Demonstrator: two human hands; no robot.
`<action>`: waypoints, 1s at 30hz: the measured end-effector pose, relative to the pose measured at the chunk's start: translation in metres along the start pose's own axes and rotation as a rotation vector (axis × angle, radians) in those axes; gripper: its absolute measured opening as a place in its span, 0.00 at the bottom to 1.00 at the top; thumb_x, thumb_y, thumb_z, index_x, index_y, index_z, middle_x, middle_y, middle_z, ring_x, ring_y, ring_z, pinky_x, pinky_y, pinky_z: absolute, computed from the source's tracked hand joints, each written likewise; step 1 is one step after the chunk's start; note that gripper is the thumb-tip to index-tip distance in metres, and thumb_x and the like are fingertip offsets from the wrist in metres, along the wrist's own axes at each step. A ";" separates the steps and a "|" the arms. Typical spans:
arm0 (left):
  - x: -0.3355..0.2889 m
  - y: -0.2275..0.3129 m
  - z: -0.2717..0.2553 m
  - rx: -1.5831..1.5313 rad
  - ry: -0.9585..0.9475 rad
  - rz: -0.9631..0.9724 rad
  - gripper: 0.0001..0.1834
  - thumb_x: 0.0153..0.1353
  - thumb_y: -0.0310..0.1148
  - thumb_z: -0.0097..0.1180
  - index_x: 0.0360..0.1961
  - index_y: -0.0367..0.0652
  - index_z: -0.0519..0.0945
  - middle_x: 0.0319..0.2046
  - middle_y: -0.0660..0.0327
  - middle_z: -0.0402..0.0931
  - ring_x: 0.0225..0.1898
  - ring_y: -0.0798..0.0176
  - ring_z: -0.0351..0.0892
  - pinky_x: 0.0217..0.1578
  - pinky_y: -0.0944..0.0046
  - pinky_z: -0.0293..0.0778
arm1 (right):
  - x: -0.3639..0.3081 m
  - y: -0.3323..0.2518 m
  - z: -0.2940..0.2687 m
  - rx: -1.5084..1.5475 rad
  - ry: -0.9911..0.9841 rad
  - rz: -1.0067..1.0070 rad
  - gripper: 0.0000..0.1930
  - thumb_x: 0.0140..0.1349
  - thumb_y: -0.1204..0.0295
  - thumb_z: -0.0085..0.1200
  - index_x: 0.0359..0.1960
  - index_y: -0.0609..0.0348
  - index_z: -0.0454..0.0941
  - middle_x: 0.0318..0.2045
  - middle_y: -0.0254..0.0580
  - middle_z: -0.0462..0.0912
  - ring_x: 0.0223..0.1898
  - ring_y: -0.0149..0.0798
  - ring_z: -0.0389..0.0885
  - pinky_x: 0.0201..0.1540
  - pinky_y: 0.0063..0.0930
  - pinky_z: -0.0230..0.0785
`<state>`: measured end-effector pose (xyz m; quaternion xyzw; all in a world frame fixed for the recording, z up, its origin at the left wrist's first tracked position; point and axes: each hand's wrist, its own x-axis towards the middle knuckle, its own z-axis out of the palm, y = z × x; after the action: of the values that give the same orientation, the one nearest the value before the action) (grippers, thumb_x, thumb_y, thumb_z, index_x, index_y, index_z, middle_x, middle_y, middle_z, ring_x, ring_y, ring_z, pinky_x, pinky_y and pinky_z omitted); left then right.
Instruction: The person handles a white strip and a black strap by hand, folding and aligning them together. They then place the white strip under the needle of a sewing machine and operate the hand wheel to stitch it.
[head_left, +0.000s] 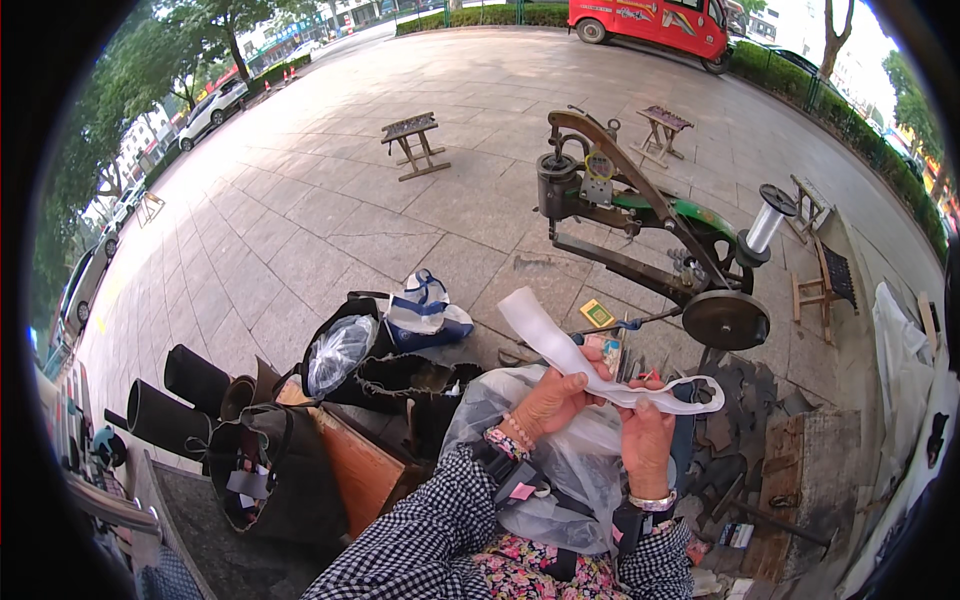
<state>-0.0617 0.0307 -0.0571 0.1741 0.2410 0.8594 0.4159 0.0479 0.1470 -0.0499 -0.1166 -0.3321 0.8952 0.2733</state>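
Observation:
A long white strip, perhaps fabric or elastic, stretches between my two hands above my lap. My left hand pinches it near the middle, and its wide flat end sticks up and away to the left. My right hand grips the narrower part, which bends into a loop on the right. A small red bit shows by the right fingertips; I cannot tell what it is. Below my hands, a clear plastic sheet covers my lap.
A hand-cranked sewing machine stands ahead to the right. Black bags, a wooden box and a blue-and-white bag sit on the left. Dark scraps lie at right. Folding stools and a red vehicle are farther off.

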 end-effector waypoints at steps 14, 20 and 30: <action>0.001 0.001 -0.001 0.017 0.117 0.008 0.28 0.50 0.41 0.61 0.51 0.45 0.65 0.36 0.64 0.71 0.38 0.66 0.72 0.36 0.64 0.71 | 0.002 0.001 0.011 0.035 -0.081 -0.096 0.30 0.48 0.75 0.60 0.53 0.57 0.61 0.45 0.41 0.72 0.47 0.40 0.71 0.53 0.37 0.64; 0.003 -0.005 0.001 0.199 0.042 -0.041 0.31 0.45 0.36 0.65 0.49 0.42 0.65 0.34 0.65 0.69 0.37 0.69 0.71 0.34 0.69 0.71 | 0.002 -0.001 -0.002 0.039 0.083 -0.033 0.26 0.51 0.76 0.56 0.53 0.58 0.62 0.38 0.38 0.74 0.43 0.39 0.73 0.50 0.35 0.65; 0.001 -0.002 0.006 0.088 0.002 -0.017 0.29 0.48 0.34 0.64 0.50 0.44 0.63 0.34 0.66 0.68 0.36 0.69 0.70 0.31 0.69 0.70 | 0.003 -0.002 0.000 0.072 0.093 -0.013 0.23 0.53 0.74 0.55 0.52 0.57 0.63 0.36 0.39 0.76 0.42 0.38 0.74 0.50 0.35 0.66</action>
<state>-0.0579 0.0342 -0.0529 0.1892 0.2807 0.8445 0.4150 0.0463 0.1497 -0.0492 -0.1460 -0.2873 0.8984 0.2984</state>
